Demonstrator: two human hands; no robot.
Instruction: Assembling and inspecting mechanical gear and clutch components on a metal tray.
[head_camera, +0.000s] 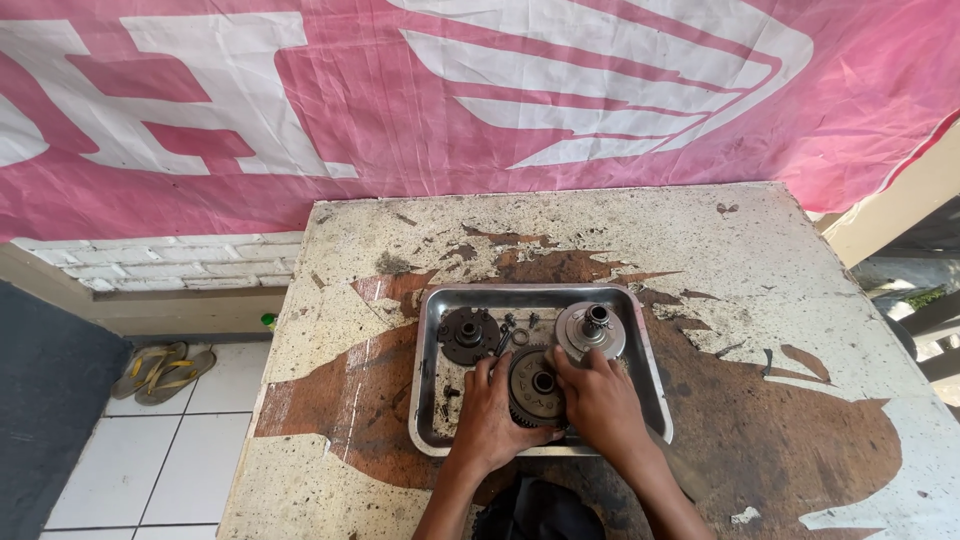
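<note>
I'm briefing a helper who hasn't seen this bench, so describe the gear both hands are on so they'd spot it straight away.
On the worn table sits a metal tray. At its near middle, the left hand and right hand grip a dark toothed gear. Unlike the flat dark disc at far left and the pale silver hub at far right, it has teeth around its rim.

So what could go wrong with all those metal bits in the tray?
1. The toothed gear sits between both hands; its teeth might pinch or scrape a fingertip.
2. Small loose parts lie in the metal tray; a bump could scatter them.
3. The tray's front rim lies near the table edge, so a pull toward the person might tip it off.
</note>
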